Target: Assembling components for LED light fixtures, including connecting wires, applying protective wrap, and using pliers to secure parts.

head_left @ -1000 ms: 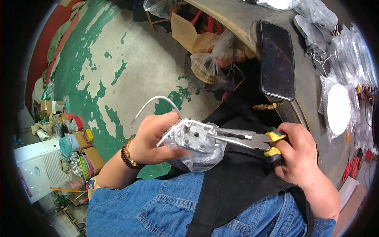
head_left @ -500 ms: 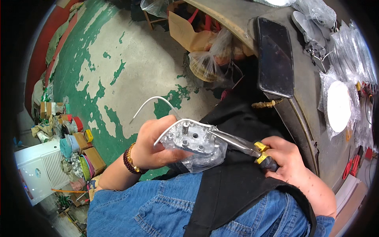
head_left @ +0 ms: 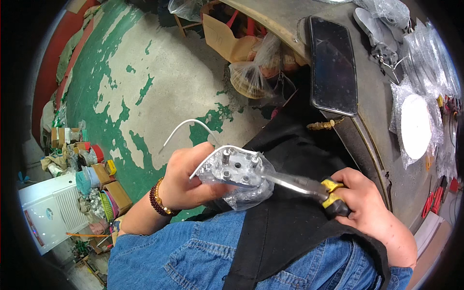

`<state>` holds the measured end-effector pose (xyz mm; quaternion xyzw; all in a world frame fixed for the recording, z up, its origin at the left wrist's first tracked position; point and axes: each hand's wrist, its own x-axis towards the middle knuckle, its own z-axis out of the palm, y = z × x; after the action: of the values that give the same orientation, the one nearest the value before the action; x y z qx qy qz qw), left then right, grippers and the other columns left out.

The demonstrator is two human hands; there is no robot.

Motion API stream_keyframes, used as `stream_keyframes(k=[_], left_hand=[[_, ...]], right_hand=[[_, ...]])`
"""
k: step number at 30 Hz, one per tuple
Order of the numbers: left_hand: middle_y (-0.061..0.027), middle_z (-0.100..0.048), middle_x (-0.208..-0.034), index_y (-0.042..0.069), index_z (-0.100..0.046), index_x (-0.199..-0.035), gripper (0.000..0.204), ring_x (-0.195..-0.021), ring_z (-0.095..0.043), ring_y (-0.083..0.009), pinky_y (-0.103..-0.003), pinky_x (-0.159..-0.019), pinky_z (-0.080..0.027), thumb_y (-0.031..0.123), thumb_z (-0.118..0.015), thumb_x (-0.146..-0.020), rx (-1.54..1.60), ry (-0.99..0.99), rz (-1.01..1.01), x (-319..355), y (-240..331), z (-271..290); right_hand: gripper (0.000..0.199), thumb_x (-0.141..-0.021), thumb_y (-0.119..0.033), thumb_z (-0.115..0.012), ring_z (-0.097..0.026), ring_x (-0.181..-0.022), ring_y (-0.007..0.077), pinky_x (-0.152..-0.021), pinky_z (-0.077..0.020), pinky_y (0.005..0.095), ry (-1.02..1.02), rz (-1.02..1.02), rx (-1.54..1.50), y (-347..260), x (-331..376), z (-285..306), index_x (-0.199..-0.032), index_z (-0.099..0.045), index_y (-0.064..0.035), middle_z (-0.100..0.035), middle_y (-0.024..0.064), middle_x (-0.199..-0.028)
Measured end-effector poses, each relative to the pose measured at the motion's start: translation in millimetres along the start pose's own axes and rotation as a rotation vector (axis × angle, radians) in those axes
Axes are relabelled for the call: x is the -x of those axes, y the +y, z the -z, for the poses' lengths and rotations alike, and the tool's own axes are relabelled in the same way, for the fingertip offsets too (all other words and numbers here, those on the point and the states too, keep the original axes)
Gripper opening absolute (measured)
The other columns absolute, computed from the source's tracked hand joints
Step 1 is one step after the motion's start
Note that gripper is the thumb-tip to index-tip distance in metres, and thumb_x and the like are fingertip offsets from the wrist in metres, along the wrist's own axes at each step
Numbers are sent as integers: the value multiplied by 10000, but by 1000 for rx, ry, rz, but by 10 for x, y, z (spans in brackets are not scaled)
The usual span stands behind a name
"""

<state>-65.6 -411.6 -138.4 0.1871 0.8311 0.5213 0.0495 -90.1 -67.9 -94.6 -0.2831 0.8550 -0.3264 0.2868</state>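
Above the black apron, the left hand pinches a grey metal piece between thumb and fingers, its posts and central hole turned up, probably so that this face stays within reach and steady. Clear plastic hangs around its lower part, perhaps as protection. A white cable arches over that hand. The right hand wraps the yellow-and-black handles of long-nosed pliers, kept low and sideways, seemingly to bring the nose level with the piece's right edge. Motion blurs the tips, so whether they touch it is unclear; palm and fingers hide where the cable runs. Farther off, a dark phone lies on the desk, and a white oval sits in bubble wrap; more wrapped things are cut off by the dark rim.
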Motion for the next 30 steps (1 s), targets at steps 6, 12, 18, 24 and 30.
stream_keyframes(k=[6, 12, 18, 24, 30], left_hand=[[-75, -609, -735, 28, -645, -889, 275, -638, -632, -219, -308, -588, -463, 157, -826, -727, -25, -21, 13, -22, 33, 17], [-80, -633, -746, 17, -643, -910, 288, -642, -648, -211, -296, -603, -477, 144, -823, -725, 16, 0, 49, -2, 5, 24], [-82, -630, -743, 19, -646, -908, 292, -639, -646, -214, -298, -597, -471, 153, -829, -725, 44, 18, 78, 16, -28, 39], [-78, -635, -762, 24, -657, -902, 286, -667, -654, -215, -303, -608, -478, 162, -837, -728, -3, 13, -38, -2, -64, 62], [-80, -647, -772, 22, -655, -940, 309, -686, -667, -226, -303, -619, -487, 164, -839, -735, -5, 11, -56, -37, -70, 57]], right_hand=[[331, -563, -43, -759, -603, -982, 331, -863, -513, 407, 44, 67, 114, -39, -34, 29, -886, -690, -21, -594, 149, -1068], [322, -564, -18, -735, -590, -960, 320, -855, -484, 414, 156, 60, 282, -100, -76, 37, -882, -693, -26, -592, 137, -1060], [295, -578, -17, -733, -598, -959, 317, -848, -497, 407, 153, 46, 249, -114, -156, 38, -870, -694, -24, -600, 136, -1056], [286, -570, -22, -722, -615, -980, 312, -821, -518, 402, 29, 8, 103, -67, -170, 93, -852, -681, -8, -613, 157, -1082], [261, -558, -17, -699, -599, -956, 327, -831, -499, 420, 145, 144, 447, -100, -249, 174, -815, -657, -5, -606, 154, -1050]])
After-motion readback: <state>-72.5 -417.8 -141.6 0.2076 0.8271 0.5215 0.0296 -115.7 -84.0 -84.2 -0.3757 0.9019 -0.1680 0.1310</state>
